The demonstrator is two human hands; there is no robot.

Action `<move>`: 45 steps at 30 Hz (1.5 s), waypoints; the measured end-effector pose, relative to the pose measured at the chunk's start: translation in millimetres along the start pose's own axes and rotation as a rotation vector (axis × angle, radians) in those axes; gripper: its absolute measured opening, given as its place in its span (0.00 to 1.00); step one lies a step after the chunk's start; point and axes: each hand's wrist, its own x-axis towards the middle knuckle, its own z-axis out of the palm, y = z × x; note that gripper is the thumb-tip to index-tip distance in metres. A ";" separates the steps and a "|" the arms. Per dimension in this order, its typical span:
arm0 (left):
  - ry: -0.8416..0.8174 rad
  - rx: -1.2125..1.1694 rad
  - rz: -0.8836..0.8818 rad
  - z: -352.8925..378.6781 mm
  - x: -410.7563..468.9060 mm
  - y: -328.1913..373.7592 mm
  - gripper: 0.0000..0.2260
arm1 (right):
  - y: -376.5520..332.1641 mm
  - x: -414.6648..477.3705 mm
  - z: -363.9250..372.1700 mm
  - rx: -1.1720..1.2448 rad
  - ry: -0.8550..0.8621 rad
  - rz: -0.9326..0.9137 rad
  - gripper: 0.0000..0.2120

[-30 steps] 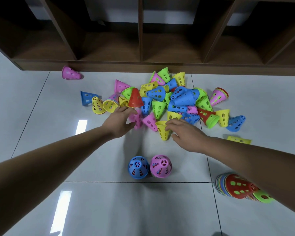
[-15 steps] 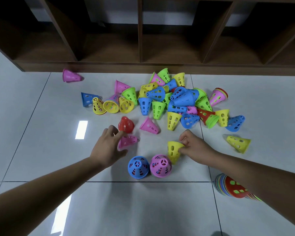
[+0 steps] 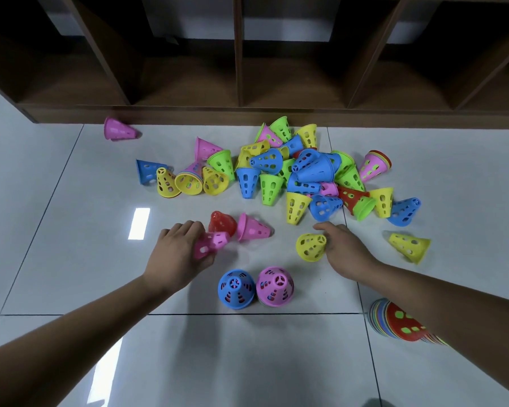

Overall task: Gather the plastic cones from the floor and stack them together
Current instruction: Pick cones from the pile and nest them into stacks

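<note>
A pink perforated plastic cone (image 3: 210,245) is gripped in the left hand (image 3: 178,255), with the fingers and thumb curled round its wide end. It is held just over the white tiled floor (image 3: 71,259), with its narrow end pointed away from the person. A yellow perforated plastic cone (image 3: 310,247) is pinched by its narrow end at the curled fingers of the right hand (image 3: 346,252), and its open base is turned toward the left hand. The thumb of the right hand is hidden.

Nearer the person, between the two hands, a blue upright cone (image 3: 236,289) and a pink upright cone (image 3: 274,286) are stood side by side on the floor, touching. Just beyond the left hand, a red cone (image 3: 222,224) and a pink cone on its side (image 3: 252,229) are seen close together.

A loose pile of cones (image 3: 291,174) in blue, green, yellow, pink and red is spread farther back, in front of a dark wooden shelf unit (image 3: 238,69). A lone pink cone (image 3: 118,129) is seen at the shelf's foot on the left. A yellow cone on its side (image 3: 409,247) is seen apart on the right. A stacked column of cones (image 3: 394,321) is laid on the floor at the lower right, partly hidden by the right forearm.
</note>
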 end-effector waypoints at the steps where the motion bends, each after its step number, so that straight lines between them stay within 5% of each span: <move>1: 0.014 -0.069 -0.023 -5.0 -4.0 2.0 0.19 | 0.5 -1.7 0.6 -0.028 -0.024 -0.044 0.34; 6: 0.148 -0.549 -0.218 -43.6 -23.6 42.5 0.18 | 5.2 -7.5 8.0 -0.153 -0.007 -0.169 0.28; 12: 0.140 -0.794 -0.122 -55.4 -52.3 92.9 0.27 | 0.9 -10.1 7.5 -0.255 0.093 -0.279 0.18; 23: 0.016 -0.574 0.056 -36.4 -72.3 88.5 0.21 | -68.7 -94.7 -32.3 0.091 0.286 -0.377 0.11; 36: -0.059 -0.439 0.102 -16.1 -75.0 72.5 0.20 | -80.6 -98.7 12.6 -0.422 0.220 -0.849 0.17; 42: -0.063 -0.475 0.155 -29.9 -62.1 62.1 0.20 | -72.9 -93.4 -5.0 -0.288 0.090 -0.662 0.22; 45: 0.015 -0.456 0.062 -30.8 -35.7 50.1 0.17 | -46.8 -78.7 -21.9 -0.190 0.132 -0.481 0.17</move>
